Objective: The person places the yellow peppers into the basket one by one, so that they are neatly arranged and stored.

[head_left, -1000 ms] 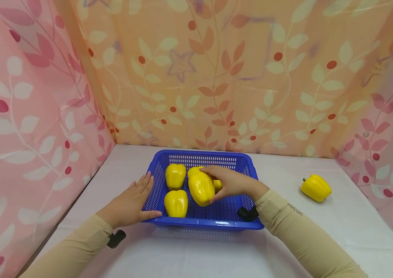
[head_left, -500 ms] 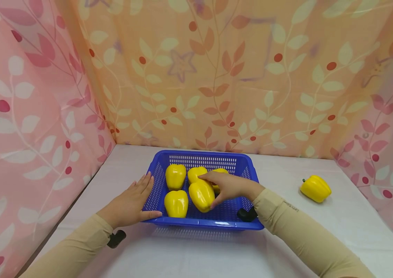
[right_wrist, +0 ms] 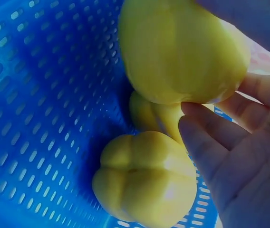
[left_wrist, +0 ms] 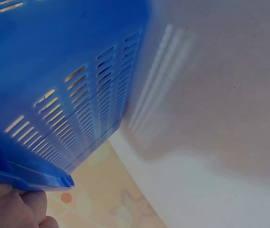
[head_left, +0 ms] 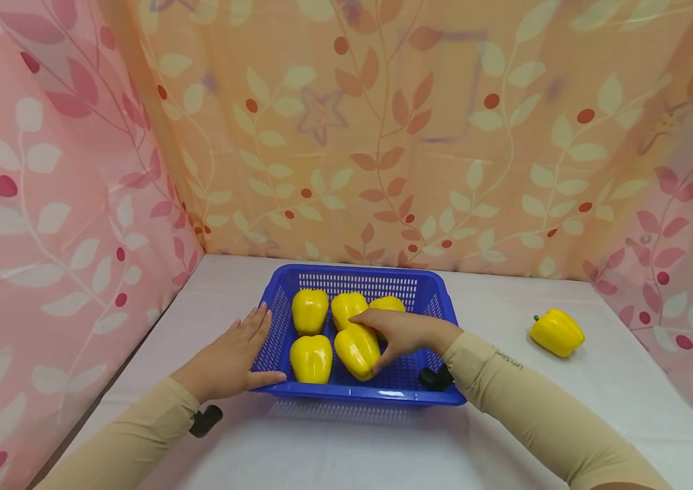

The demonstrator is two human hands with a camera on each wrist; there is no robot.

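Note:
My right hand (head_left: 410, 331) holds a yellow bell pepper (head_left: 358, 352) low inside the blue perforated basket (head_left: 355, 392), thumb on its near side and fingers on its far side. The right wrist view shows this pepper large and close, with the fingers (right_wrist: 206, 137) against it and other peppers (right_wrist: 147, 180) below. Whether it touches the basket floor cannot be told. My left hand (head_left: 230, 357) rests on the basket's left rim, its fingers straight. Around the held pepper lie several others: two at the left, one behind it, and one (head_left: 387, 304) partly covered by my right hand.
Another yellow bell pepper (head_left: 557, 332) with a green stem lies on the white tabletop (head_left: 505, 292) to the right of the basket. Patterned cloth (head_left: 383, 136) hangs behind and on both sides. Dark wrist devices (head_left: 205, 420) sit under both sleeves.
My right hand has lowered the held bell pepper and brought it slightly nearer the basket's front, uncovering more of the peppers behind. My left hand stays on the rim.

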